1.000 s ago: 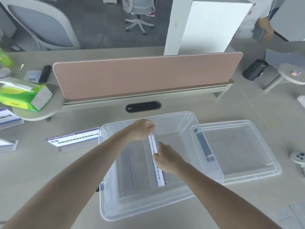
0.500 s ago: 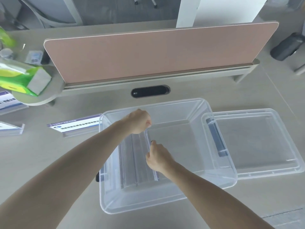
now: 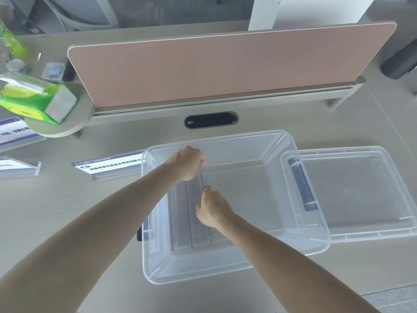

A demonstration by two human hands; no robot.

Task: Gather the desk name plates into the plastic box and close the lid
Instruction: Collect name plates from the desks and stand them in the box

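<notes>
A clear plastic box stands open on the desk in front of me. Several clear name plates stand on edge inside it along its left side. My left hand grips the far end of the rightmost plate, and my right hand pinches the same plate nearer to me. The box's clear lid lies flat on the desk, touching the box's right side. Another name plate with blue and white print lies just left of the box, and two more sit at the far left.
A pink divider panel runs across the desk behind the box, with a black cable slot below it. A green tissue pack rests on a round shelf at the left. A dark bag lies at the far right.
The plate I hold was tilted with its printed face showing above the box; it now stands on edge inside, against the other plates. Both hands have lowered with it.
</notes>
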